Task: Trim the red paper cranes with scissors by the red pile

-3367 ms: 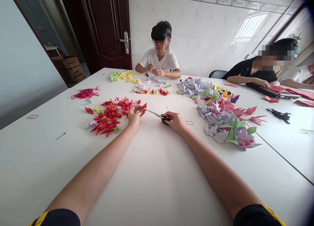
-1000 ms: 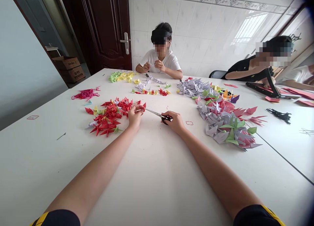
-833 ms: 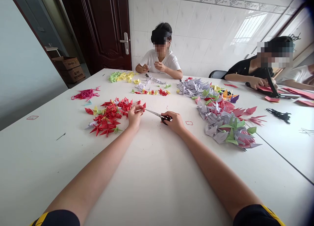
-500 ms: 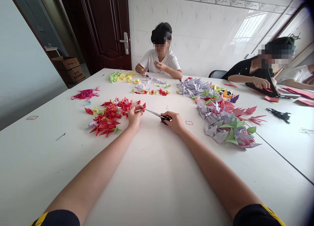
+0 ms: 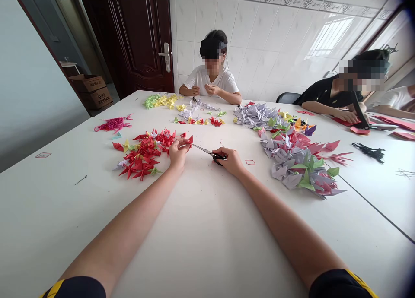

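My left hand (image 5: 178, 152) is closed in a pinch on a small red folded paper piece (image 5: 189, 139) just right of a heap of red paper pieces (image 5: 144, 153). My right hand (image 5: 231, 160) grips the black handles of a pair of scissors (image 5: 209, 152), whose thin blades point left and meet the red piece at my left fingertips. Both hands rest on the white table (image 5: 201, 229).
A grey, pink and green paper heap (image 5: 300, 162) lies to the right, lilac pieces (image 5: 256, 115) behind it. Pink string (image 5: 113, 124) and yellow-green pieces (image 5: 162, 100) sit at the left and far side. One person (image 5: 212, 80) faces me; another person (image 5: 343, 95) works at the right.
My hands, the scissors and the red piece have barely shifted. The person at the right raised a dark tool's arm and moved a hand along the pink sheets; the facing person's hands moved.
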`<state>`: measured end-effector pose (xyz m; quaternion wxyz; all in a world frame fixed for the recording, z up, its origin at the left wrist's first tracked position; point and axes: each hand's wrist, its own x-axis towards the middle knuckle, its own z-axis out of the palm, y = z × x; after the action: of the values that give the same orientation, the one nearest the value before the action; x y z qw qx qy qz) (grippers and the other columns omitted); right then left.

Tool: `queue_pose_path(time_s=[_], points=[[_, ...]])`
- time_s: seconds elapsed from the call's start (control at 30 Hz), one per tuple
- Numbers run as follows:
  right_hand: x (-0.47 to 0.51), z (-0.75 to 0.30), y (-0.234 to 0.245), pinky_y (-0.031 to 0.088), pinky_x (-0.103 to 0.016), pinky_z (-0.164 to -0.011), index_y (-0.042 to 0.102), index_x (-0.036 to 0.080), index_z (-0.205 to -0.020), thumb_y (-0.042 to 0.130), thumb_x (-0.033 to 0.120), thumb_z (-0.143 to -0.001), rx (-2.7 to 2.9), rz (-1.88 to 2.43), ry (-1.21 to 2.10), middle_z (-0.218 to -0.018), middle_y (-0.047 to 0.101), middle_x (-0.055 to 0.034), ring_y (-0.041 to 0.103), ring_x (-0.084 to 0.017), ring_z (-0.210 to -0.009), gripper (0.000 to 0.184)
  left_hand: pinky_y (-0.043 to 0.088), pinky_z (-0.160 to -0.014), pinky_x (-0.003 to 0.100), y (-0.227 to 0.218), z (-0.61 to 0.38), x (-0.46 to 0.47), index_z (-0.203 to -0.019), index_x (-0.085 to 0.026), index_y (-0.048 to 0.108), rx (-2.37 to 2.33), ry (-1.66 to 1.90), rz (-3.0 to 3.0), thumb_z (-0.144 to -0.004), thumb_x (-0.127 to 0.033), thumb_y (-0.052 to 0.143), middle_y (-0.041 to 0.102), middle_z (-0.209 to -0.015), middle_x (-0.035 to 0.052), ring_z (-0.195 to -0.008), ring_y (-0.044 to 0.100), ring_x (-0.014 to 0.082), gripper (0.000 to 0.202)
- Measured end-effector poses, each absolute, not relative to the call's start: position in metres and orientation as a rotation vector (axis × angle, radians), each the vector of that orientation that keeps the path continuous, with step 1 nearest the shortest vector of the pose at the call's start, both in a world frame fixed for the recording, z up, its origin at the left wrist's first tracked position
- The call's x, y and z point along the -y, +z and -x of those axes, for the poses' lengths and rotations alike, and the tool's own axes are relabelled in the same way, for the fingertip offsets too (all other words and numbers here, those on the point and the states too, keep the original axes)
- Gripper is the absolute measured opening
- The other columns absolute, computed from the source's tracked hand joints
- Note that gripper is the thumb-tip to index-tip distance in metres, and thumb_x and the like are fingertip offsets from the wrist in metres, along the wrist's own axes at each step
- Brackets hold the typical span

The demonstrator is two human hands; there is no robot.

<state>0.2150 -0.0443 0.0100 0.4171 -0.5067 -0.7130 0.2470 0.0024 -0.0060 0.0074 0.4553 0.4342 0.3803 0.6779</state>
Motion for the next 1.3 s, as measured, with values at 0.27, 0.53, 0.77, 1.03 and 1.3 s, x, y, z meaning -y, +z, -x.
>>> queue_pose_path(time_s=[0.27,0.53,0.77,1.03,1.3], points=[[0.0433,-0.2158,0.0084,0.046,-0.032,-0.078,0.07,0.022,-0.099,0.059,0.024,-0.07,1.788,1.26,0.676,-0.075,0.074,-0.001,0.061,-0.019,-0.078,0.031,0.044,-0.069,0.026,0.0071,-0.0023,0.0056,-0.079,-0.019,0.064,-0.931,1.671,-1.062,-0.061,-0.017,0.067,0.065,-0.085,0.0032,-0.075,0.06,0.013,0.018],[0.0416,-0.217,0.0059,0.047,-0.033,-0.079,0.069,0.022,-0.1,0.059,0.023,-0.07,1.778,1.255,0.715,-0.076,0.074,-0.0011,0.063,-0.02,-0.08,0.032,0.044,-0.069,0.027,0.0067,-0.0019,0.005,-0.079,-0.019,0.064,-0.928,1.665,-1.058,-0.061,-0.018,0.069,0.065,-0.086,0.0032,-0.074,0.061,0.0133,0.019],[0.0407,-0.2172,0.0052,0.046,-0.032,-0.078,0.069,0.022,-0.098,0.059,0.024,-0.07,1.775,1.254,0.737,-0.075,0.074,-0.001,0.062,-0.019,-0.078,0.03,0.044,-0.068,0.026,0.0062,-0.0021,0.005,-0.078,-0.019,0.065,-0.92,1.672,-1.053,-0.061,-0.016,0.069,0.066,-0.085,0.0027,-0.074,0.061,0.013,0.018],[0.0448,-0.2124,0.0082,0.047,-0.032,-0.075,0.069,0.021,-0.096,0.06,0.022,-0.07,1.726,1.284,0.717,-0.075,0.074,-0.0011,0.063,-0.019,-0.076,0.028,0.046,-0.071,0.028,0.0038,-0.0015,0.0029,-0.08,-0.018,0.067,-0.94,1.69,-1.058,-0.063,-0.019,0.072,0.066,-0.08,0.0034,-0.073,0.06,0.0132,0.017],[0.0423,-0.2129,0.0032,0.049,-0.031,-0.077,0.069,0.023,-0.094,0.057,0.013,-0.07,1.794,1.27,0.48,-0.083,0.075,0.0001,0.068,-0.019,-0.08,0.028,0.047,-0.073,0.029,0.0087,-0.0032,0.0063,-0.081,-0.017,0.068,-1.0,1.676,-1.022,-0.063,-0.02,0.07,0.068,-0.081,0.0042,-0.072,0.061,0.0128,0.018]])
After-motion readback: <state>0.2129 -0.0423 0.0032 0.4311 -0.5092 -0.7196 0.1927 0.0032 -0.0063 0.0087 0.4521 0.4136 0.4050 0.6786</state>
